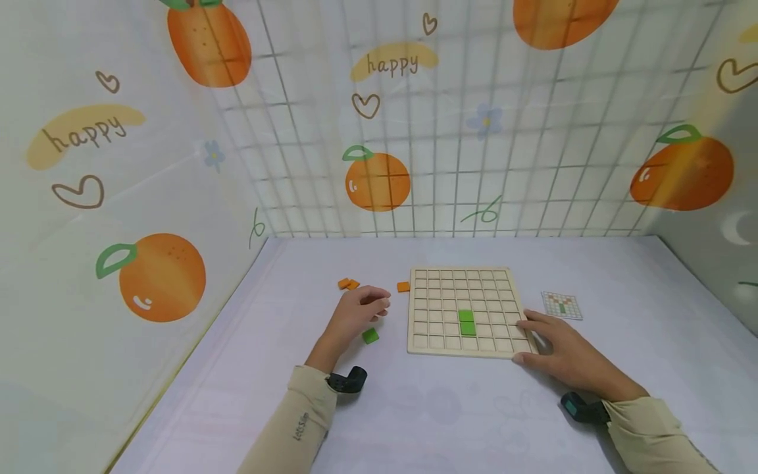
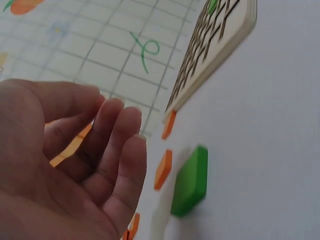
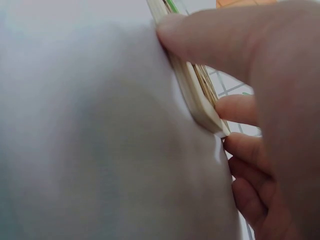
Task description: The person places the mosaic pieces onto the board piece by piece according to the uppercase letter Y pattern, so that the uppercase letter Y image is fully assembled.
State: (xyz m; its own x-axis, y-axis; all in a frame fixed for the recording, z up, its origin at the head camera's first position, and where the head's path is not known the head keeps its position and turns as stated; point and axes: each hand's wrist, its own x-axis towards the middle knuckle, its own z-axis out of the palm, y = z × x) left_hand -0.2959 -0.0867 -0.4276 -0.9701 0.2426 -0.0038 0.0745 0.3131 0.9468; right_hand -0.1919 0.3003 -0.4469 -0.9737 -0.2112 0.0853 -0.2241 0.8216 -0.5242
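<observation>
A pale wooden grid board [image 1: 438, 294] lies flat on the table, with two green tiles [image 1: 467, 328] lined up one behind the other in its cells. My right hand [image 1: 568, 352] holds the board's near right corner, thumb at the front edge and fingers along the right side. To the left of the board, my left hand [image 1: 353, 322] hovers with loosely bent fingers; nothing shows between them. Close by is a loose green tile [image 2: 189, 185]. An orange tile [image 1: 404, 287] lies beside the board's left edge. Another orange tile [image 2: 163, 170] is hidden by the left hand in the head view.
Two orange tiles [image 1: 348, 284] lie together farther left, one leaning on the other. A small pattern card [image 1: 562, 305] rests to the right of the board. A printed cloth wall [image 1: 296, 191] encloses the white table [image 1: 414, 415] at the back and sides.
</observation>
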